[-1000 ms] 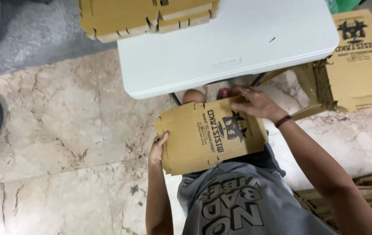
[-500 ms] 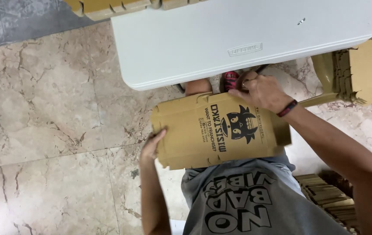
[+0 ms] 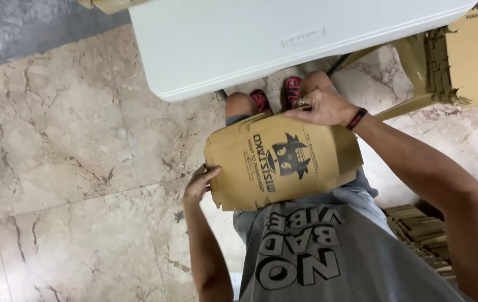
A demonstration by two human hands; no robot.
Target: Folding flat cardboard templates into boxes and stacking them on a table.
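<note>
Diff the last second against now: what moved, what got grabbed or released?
The flat cardboard box shifted slightly from the lap toward the white table as the view drew closer. Nothing was grabbed or released: the left hand holds its left edge, the right hand its far edge. Cardboard stacks stayed put.

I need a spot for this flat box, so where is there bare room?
The white table is mostly bare, bordered by cardboard at its far-left corner. The marble floor left of the left hand is open. Crowded: stacked flat boxes beyond the right hand.
</note>
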